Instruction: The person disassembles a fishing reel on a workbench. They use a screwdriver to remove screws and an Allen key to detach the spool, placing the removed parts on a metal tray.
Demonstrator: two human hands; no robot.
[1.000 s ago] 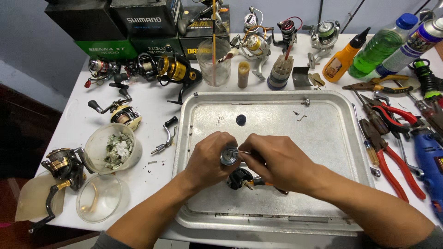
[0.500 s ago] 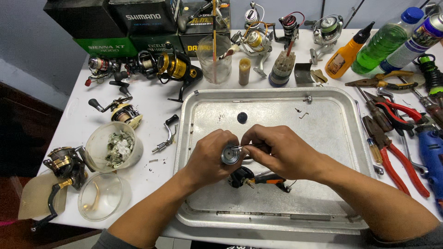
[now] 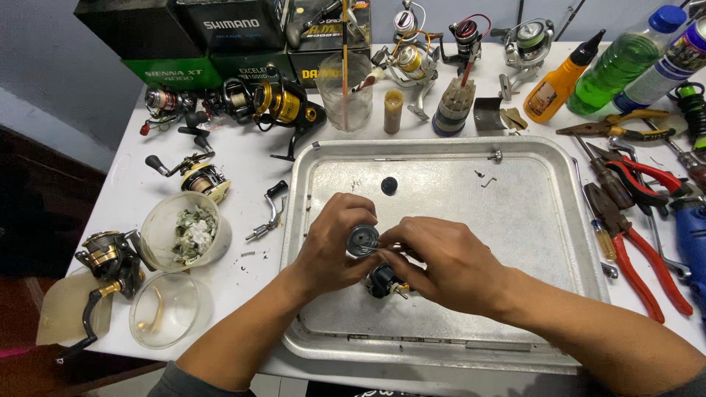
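Grip: left hand (image 3: 334, 246) closed around a small round grey reel part (image 3: 362, 240), right hand (image 3: 441, 265) pinching at its 3 o'clock edge, above the metal tray (image 3: 529, 220). Dark reel body (image 3: 382, 281) lay at 6 o'clock. Advisable: kept low over tray, steadied, so loose bits stayed contained.

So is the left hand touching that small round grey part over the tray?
Touching. The head view shows the left hand with its fingers wrapped around the round grey part.
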